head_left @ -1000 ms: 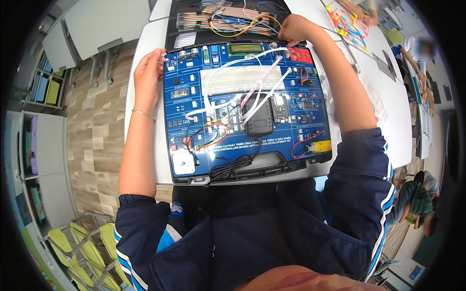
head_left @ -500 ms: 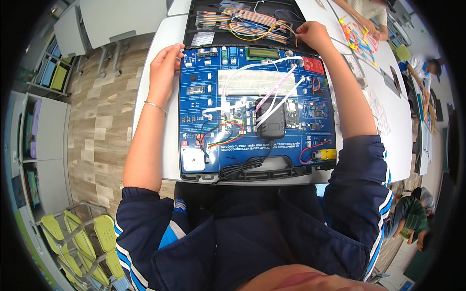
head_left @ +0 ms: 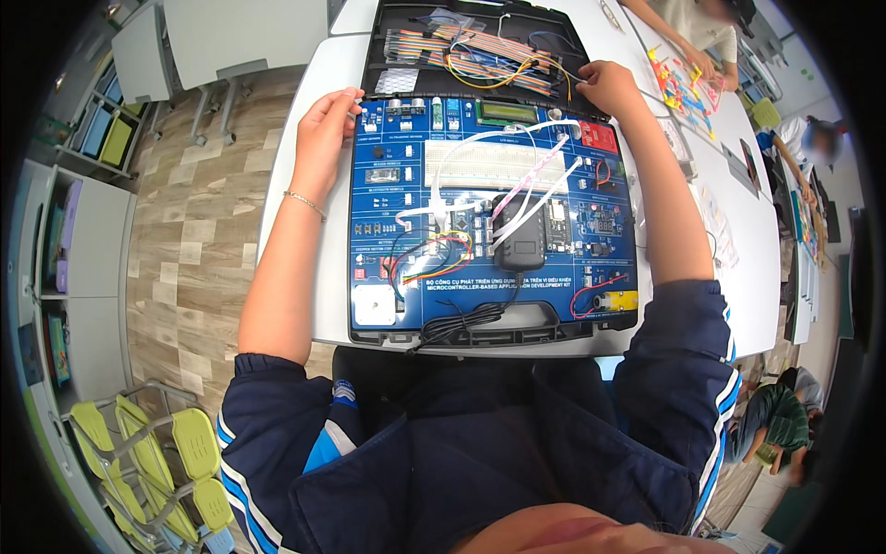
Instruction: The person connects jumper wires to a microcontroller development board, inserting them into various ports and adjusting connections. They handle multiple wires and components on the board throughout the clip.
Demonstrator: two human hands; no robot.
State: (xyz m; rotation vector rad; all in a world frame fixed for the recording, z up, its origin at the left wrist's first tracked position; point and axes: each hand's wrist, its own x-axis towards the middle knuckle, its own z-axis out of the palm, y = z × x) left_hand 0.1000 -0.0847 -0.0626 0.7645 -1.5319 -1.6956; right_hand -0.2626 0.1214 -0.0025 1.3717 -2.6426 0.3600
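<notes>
An open black case (head_left: 377,69) lies on the white table, its base holding a blue microcontroller kit board (head_left: 461,305). At the upper left corner of the board, near the hinge, my left hand (head_left: 323,129) has its fingers closed on the case's edge. My right hand (head_left: 612,90) is closed at the lid's right edge. A thin jumper wire (head_left: 563,72) runs up to its fingertips; what lies between the fingers is hidden. On the board sit a white breadboard (head_left: 498,164), a black power adapter (head_left: 520,242) with a coiled cord, and white cables (head_left: 484,126).
Ribbon jumper wires (head_left: 498,46) lie in the lid. Right of the case are clear plastic bags (head_left: 711,222) and, farther off, colourful plastic pieces (head_left: 683,88) by another person's hand. Yellow-green chairs (head_left: 157,452) and a shelf cabinet (head_left: 92,240) stand at the left.
My right hand has moved slightly toward me and outward along the lid's right side. My left hand stays at the case corner. The whole view has shifted a little.
</notes>
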